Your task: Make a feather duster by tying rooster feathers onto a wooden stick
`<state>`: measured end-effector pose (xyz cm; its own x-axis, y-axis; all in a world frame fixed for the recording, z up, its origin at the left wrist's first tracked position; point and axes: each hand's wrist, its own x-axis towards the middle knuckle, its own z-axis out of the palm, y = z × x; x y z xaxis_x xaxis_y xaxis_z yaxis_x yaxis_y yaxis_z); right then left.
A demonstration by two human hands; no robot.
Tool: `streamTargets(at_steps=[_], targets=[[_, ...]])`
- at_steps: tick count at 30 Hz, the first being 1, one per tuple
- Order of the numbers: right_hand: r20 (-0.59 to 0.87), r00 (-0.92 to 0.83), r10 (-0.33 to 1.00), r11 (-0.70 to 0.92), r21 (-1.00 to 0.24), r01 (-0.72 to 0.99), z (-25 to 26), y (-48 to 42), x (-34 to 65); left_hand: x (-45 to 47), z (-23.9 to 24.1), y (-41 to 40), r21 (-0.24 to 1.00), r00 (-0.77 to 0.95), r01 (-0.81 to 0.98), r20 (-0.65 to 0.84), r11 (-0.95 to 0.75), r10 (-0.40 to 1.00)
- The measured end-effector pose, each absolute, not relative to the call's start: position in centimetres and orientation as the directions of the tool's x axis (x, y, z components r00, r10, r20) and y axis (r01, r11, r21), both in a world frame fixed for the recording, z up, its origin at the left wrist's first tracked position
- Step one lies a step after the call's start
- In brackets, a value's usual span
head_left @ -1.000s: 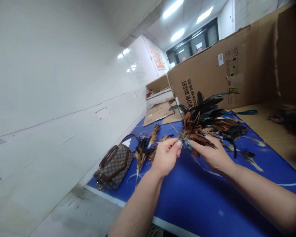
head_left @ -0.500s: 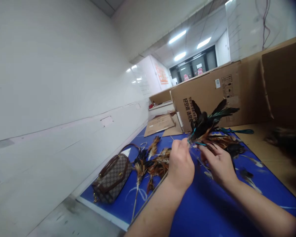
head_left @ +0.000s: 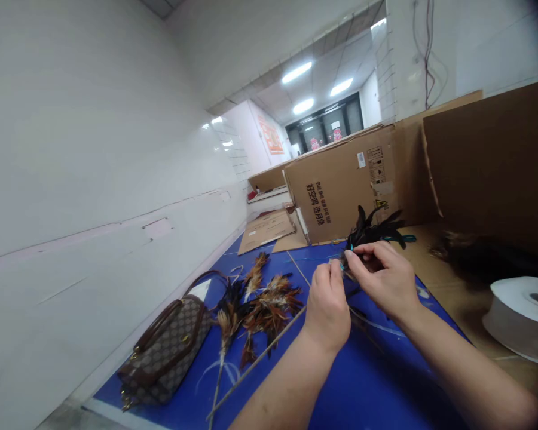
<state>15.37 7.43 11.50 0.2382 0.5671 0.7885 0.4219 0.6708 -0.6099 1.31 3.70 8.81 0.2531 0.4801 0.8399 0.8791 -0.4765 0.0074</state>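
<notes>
My left hand (head_left: pixel 328 307) is closed around a thin stick (head_left: pixel 260 360), whose lower end slants down to the left over the table. Black feathers (head_left: pixel 371 228) fan out beyond my fingers, with turquoise bits at their base. My right hand (head_left: pixel 385 275) pinches that base between thumb and fingertips, close beside the left. The fingers partly hide the join between stick and feathers. Left of my hands lie brown feather bunches (head_left: pixel 273 304) and a pale-based feather bunch on a stick (head_left: pixel 226 325).
A brown patterned handbag (head_left: pixel 173 346) sits at the left of the blue table (head_left: pixel 349 388). On the right, a white spool (head_left: pixel 520 319) and dark feathers (head_left: pixel 479 257) rest on cardboard. A large carton wall (head_left: pixel 341 185) stands behind.
My right hand has moved up to the feather base and now pinches it near my left hand. The view has turned right, bringing the white spool into sight.
</notes>
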Motion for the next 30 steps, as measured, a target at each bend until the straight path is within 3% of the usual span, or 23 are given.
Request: streamTargets(at_steps=[3,6,9,15,26,30], targets=[[0.742,0.242,0.625,0.582,-0.65,0.489,11.4,8.0,16.2,2.4,8.2,4.5,0.058,0.242,0.861,0.827,-0.505,0.507],[0.707,0.223,0.672,0.583,-0.69,0.429,11.4,8.3,16.6,2.9,7.9,5.5,0.123,0.207,0.841,0.826,-0.527,0.524],[0.741,0.209,0.638,0.653,-0.665,0.362,11.3,8.5,16.6,2.9,8.3,6.6,0.229,0.149,0.814,0.805,-0.534,0.574],[0.799,0.184,0.572,0.691,-0.591,0.417,10.5,9.1,16.3,2.2,9.7,8.0,0.431,0.003,0.728,0.775,-0.533,0.632],[0.816,0.124,0.565,0.716,-0.559,0.418,10.0,9.2,15.6,2.7,10.4,9.1,0.507,-0.037,0.682,0.744,-0.527,0.667],[0.735,0.173,0.656,0.638,-0.662,0.394,9.4,9.2,15.1,3.2,10.1,9.5,0.516,-0.03,0.67,0.737,-0.533,0.675]])
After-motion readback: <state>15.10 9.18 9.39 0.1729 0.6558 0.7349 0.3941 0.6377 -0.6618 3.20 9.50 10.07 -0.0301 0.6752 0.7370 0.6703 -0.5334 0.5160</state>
